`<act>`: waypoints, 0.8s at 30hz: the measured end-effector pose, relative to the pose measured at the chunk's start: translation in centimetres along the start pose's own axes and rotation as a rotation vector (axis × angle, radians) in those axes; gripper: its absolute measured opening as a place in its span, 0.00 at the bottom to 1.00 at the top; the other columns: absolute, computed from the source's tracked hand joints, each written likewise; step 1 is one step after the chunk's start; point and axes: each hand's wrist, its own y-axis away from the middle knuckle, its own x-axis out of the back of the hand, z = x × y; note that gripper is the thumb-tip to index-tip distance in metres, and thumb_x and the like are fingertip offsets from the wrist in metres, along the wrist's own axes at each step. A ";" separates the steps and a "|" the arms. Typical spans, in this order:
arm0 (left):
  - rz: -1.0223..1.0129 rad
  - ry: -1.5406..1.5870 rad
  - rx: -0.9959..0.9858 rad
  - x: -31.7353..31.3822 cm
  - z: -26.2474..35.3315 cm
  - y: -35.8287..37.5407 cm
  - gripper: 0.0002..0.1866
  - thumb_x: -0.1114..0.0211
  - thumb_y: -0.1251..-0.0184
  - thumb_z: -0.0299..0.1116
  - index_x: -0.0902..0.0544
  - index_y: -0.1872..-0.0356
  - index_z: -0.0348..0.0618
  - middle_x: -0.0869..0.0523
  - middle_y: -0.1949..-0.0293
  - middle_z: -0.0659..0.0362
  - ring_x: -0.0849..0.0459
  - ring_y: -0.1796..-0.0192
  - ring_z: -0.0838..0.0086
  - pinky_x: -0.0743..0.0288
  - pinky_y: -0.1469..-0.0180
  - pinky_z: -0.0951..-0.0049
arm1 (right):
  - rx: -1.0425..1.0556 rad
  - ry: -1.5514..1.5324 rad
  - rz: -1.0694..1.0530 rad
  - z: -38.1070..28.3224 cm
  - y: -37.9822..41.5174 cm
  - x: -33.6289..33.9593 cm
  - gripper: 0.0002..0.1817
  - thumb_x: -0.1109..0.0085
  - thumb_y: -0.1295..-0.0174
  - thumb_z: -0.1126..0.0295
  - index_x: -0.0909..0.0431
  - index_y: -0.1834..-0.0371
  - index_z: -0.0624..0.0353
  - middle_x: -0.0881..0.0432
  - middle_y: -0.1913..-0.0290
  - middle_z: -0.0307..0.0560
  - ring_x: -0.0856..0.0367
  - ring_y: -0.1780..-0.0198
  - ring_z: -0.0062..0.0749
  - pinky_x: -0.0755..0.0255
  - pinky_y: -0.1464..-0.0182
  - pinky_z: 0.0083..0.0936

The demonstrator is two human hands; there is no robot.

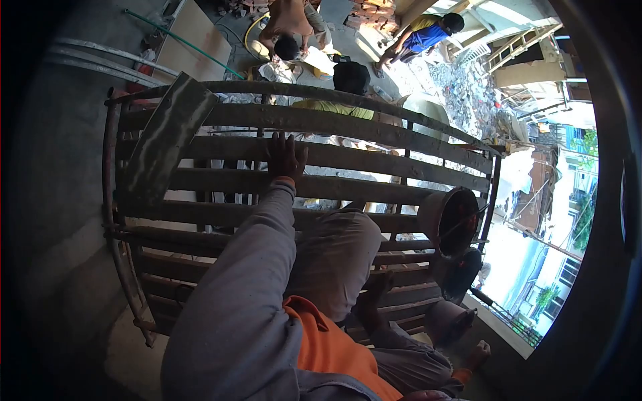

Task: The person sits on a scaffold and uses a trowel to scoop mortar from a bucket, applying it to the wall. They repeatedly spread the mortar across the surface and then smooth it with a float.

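Note:
My left hand (pixel 286 158) lies on the slats of the platform (pixel 348 159), fingers spread and holding nothing. Grey sleeve and orange cuff lead up to it. Down at the lower right is my right hand (pixel 477 355), small and in shadow. Its fingers look curled, and whatever they may hold is hidden. Nearest to it stands a pale bucket (pixel 447 319). Beyond that are a dark container (pixel 461 274) and a larger bucket (pixel 435 217) with a dark inside. My bent knee (pixel 338 254) is between the hands, above the slats.
A long, stained board (pixel 164 144) leans across the platform's left end. Below, a person in yellow-green (pixel 334 108) is close to the rail; a crouching person (pixel 291 27) and one in blue (pixel 428 37) are farther off. Grey wall (pixel 60 214) borders the left; rubble (pixel 468 87) lies below right.

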 end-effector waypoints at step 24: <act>-0.023 0.006 0.013 -0.3 0.0 0.1 0.31 0.39 0.37 0.56 0.28 0.38 0.48 0.32 0.32 0.49 0.40 0.26 0.53 0.51 0.29 0.37 | 0.003 0.033 -0.010 -0.1 0.2 0.2 0.15 0.47 0.34 0.66 0.20 0.64 0.71 0.18 0.70 0.50 0.25 0.69 0.32 0.29 0.61 0.32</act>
